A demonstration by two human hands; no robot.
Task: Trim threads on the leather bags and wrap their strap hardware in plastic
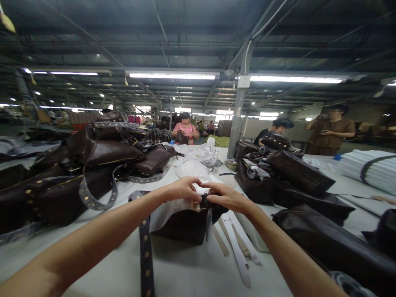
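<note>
A dark brown leather bag (185, 225) stands on the white table (192, 272) in front of me, stuffed with white paper (193, 171). My left hand (182, 190) curls its fingers over the bag's top edge and the paper. My right hand (227, 197) grips a small dark piece at the bag's top, fingers closed on it. Both hands meet over the bag's opening. A studded brown strap (145, 247) hangs from the bag toward me.
A heap of brown bags (93, 161) fills the left, more dark bags (297, 177) the right. White strips (238, 247) lie by the bag. Rolled white sheets (368, 169) sit far right. Three other people work at the far end.
</note>
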